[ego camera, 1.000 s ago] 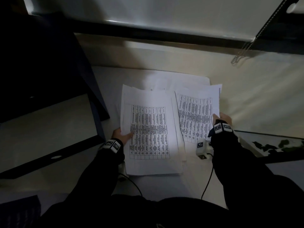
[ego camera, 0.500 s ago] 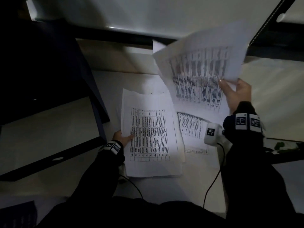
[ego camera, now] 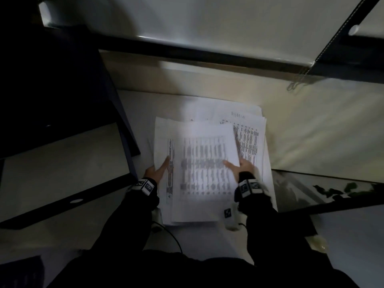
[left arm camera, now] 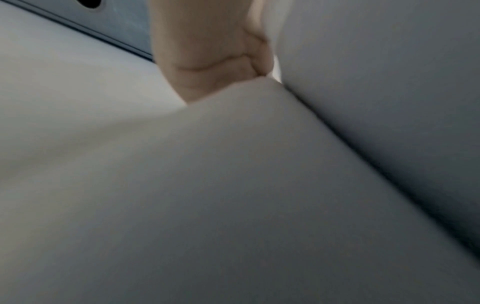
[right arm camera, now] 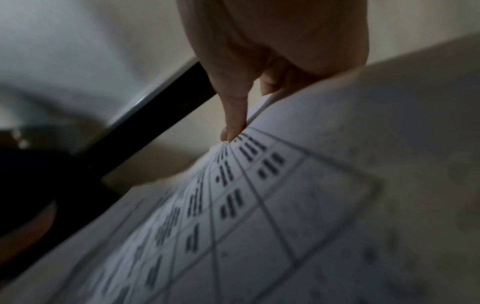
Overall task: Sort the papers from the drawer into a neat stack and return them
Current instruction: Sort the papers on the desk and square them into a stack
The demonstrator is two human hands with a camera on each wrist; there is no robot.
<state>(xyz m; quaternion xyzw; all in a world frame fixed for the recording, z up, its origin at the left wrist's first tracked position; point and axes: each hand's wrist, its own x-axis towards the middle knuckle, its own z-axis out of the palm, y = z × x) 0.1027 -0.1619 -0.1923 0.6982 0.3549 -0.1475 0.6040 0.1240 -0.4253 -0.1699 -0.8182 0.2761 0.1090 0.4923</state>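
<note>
White printed sheet (ego camera: 204,173), right hand: right hand (ego camera: 242,169) has the blurry table-printed page pinched at its right edge, thumb on top and the other fingers tucked under. The right wrist view shows that thumb (right arm camera: 233,115) pressing down on the gridded print (right arm camera: 246,205).
Left hand: left hand (ego camera: 156,172) grips the left edge of the white paper stack (ego camera: 164,142), thumb lying over the top page. From the left wrist view I only get the heel of the palm (left arm camera: 207,51) against pale paper (left arm camera: 233,185), fingers hidden, all pretty soft.
Where the sheet is: it sits over the stack, nearly square with it but shifted a bit right, so the stack's left margin and a strip of small print still peek out.
Loose pile: more white printed pages (ego camera: 249,138) lie fanned out just right of and behind the stack, partly under the held sheet.
Surface: everything rests on a pale white tabletop (ego camera: 145,104).
Left of the stack: a dark open drawer (ego camera: 62,163) with a light bottom panel, its corner just beside the stack.
Behind the stack: a black bar (ego camera: 187,50) runs across, with a whitish panel (ego camera: 207,17) past it.
Right of the stack: a dark-edged glass pane (ego camera: 332,190) showing green leaves.
Sleeves: black, with small tagged white bands (ego camera: 145,185) at both wrists.
</note>
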